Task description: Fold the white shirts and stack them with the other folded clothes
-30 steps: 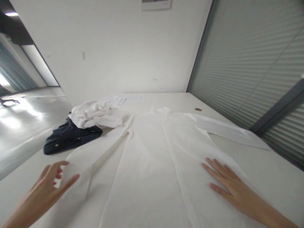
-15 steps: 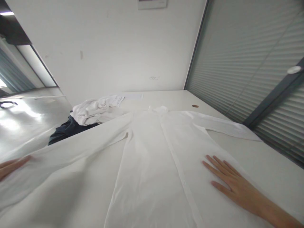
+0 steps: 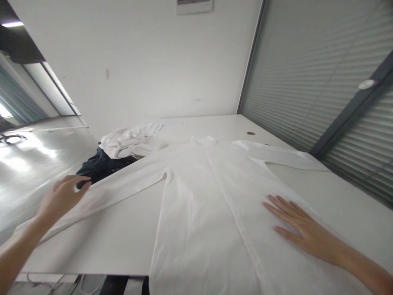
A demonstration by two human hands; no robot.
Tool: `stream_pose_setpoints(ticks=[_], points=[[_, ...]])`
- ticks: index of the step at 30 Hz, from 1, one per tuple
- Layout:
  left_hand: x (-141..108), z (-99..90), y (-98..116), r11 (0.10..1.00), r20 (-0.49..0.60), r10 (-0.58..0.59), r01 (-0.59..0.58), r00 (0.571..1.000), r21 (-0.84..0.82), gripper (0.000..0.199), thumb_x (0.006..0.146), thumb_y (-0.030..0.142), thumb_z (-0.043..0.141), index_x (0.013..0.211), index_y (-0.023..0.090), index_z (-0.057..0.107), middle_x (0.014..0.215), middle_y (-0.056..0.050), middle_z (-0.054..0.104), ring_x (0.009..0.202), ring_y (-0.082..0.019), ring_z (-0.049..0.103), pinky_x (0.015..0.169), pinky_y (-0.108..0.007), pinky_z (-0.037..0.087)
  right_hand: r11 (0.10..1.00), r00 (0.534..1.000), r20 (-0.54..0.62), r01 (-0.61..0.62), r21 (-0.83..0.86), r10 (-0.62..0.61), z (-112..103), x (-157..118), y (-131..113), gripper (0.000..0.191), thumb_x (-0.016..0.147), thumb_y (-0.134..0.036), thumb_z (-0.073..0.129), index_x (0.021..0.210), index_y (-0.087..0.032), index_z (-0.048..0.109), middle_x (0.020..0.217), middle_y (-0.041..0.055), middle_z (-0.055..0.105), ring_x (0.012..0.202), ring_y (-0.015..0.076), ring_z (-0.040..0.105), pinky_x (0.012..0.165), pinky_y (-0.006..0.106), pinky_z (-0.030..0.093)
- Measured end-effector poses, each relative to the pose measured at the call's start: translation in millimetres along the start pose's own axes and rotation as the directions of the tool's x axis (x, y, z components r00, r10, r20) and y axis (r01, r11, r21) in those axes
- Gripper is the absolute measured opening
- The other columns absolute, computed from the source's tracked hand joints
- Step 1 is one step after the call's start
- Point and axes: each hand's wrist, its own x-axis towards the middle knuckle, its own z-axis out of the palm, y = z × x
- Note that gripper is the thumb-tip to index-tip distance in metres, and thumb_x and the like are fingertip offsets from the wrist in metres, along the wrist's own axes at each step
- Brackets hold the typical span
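Observation:
A white long-sleeved button-up shirt (image 3: 196, 196) lies spread front up, its collar toward the wall and both sleeves stretched out sideways. My right hand (image 3: 302, 235) rests flat on the shirt's front, right of the button strip, with fingers spread. Over the left sleeve hovers my left hand (image 3: 64, 196), slightly blurred, fingers bent and thumb apart, nothing visible between them. The sleeve beneath it lies fairly straight on the table. The shirt's lower hem is out of view.
Beneath the shirt is a white table (image 3: 123, 241) with a round cable hole (image 3: 251, 133). A crumpled pile of white clothes (image 3: 129, 141) lies on dark clothing (image 3: 100, 166) at the far left. Blinds (image 3: 307, 82) line the right side. Cables (image 3: 55, 284) show below the front edge.
My left hand has moved right and up from the left edge, off the sleeve. The sleeve now lies straighter. My right hand stays on the shirt, and the view has shifted slightly.

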Motion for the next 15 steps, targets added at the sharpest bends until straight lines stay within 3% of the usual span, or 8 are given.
stream_pose_setpoints(ticks=[1,3,6,8,10,12,15], points=[[14,20.3,16,0.995,0.016,0.085,-0.086,0.996,0.058,0.036,0.089,0.042,0.053,0.106,0.013,0.067,0.122,-0.009,0.064,0.123,-0.031,0.054,0.113,-0.042,0.034,1.0,1.0,0.005,-0.001,-0.005,0.001,1,-2,-1,0.069,0.091,-0.064,0.048,0.153,-0.037,0.034,0.162,-0.0037,0.021,0.148,0.032,0.019,0.122,0.056,0.016],[35,57.6,57,0.97,0.088,0.239,-0.241,0.967,0.017,0.043,0.095,0.044,0.043,0.111,0.012,0.066,0.124,-0.01,0.063,0.123,-0.026,0.055,0.11,-0.035,0.037,1.0,1.0,0.006,-0.006,-0.023,0.006,0,-3,-4,0.07,0.09,-0.065,0.048,0.153,-0.037,0.034,0.162,-0.0019,0.022,0.148,0.0321,0.022,0.121,0.057,0.02],[60,104.5,127,0.942,0.192,0.331,-0.312,0.924,-0.124,0.051,0.099,0.044,0.033,0.115,0.007,0.065,0.13,-0.015,0.061,0.124,-0.027,0.055,0.097,-0.033,0.047,0.997,0.999,-0.036,-0.007,-0.071,0.005,-10,6,-10,0.065,0.089,-0.066,0.05,0.145,-0.033,0.05,0.155,0.0041,0.041,0.142,0.0337,0.038,0.117,0.058,0.029],[78,133.9,173,0.935,0.224,0.352,-0.328,0.909,-0.137,0.042,0.098,0.036,0.041,0.115,0.007,0.066,0.132,-0.016,0.061,0.127,-0.027,0.053,0.105,-0.034,0.041,0.995,0.995,-0.097,0.013,-0.102,-0.023,-22,24,-14,0.057,0.092,-0.065,0.046,0.133,-0.029,0.063,0.141,0.0075,0.057,0.132,0.0328,0.05,0.113,0.056,0.035],[98,164.3,213,0.923,0.258,0.382,-0.355,0.887,-0.146,0.037,0.097,0.033,0.047,0.119,0.009,0.065,0.135,-0.015,0.061,0.129,-0.024,0.052,0.111,-0.033,0.035,0.991,0.982,-0.179,0.042,-0.128,-0.065,-35,55,-16,0.055,0.096,-0.061,0.039,0.125,-0.025,0.068,0.131,0.0089,0.064,0.126,0.0305,0.056,0.111,0.053,0.038],[117,195.4,246,0.919,0.278,0.393,-0.365,0.876,-0.149,0.042,0.099,0.037,0.045,0.129,0.012,0.061,0.139,-0.014,0.058,0.131,-0.023,0.051,0.113,-0.033,0.034,0.985,0.963,-0.251,0.062,-0.16,-0.101,-47,96,-13,0.058,0.097,-0.062,0.035,0.127,-0.023,0.066,0.135,0.01,0.062,0.127,0.0298,0.054,0.11,0.05,0.039],[136,238.7,280,0.931,0.294,0.364,-0.347,0.884,-0.111,0.059,0.098,0.051,0.042,0.145,0.016,0.046,0.153,-0.016,0.043,0.142,-0.035,0.035,0.116,-0.05,0.028,0.981,0.959,-0.265,0.05,-0.187,-0.099,-52,169,-1,0.065,0.099,-0.06,0.03,0.135,-0.016,0.06,0.145,0.0137,0.052,0.135,0.0292,0.047,0.114,0.046,0.034]])
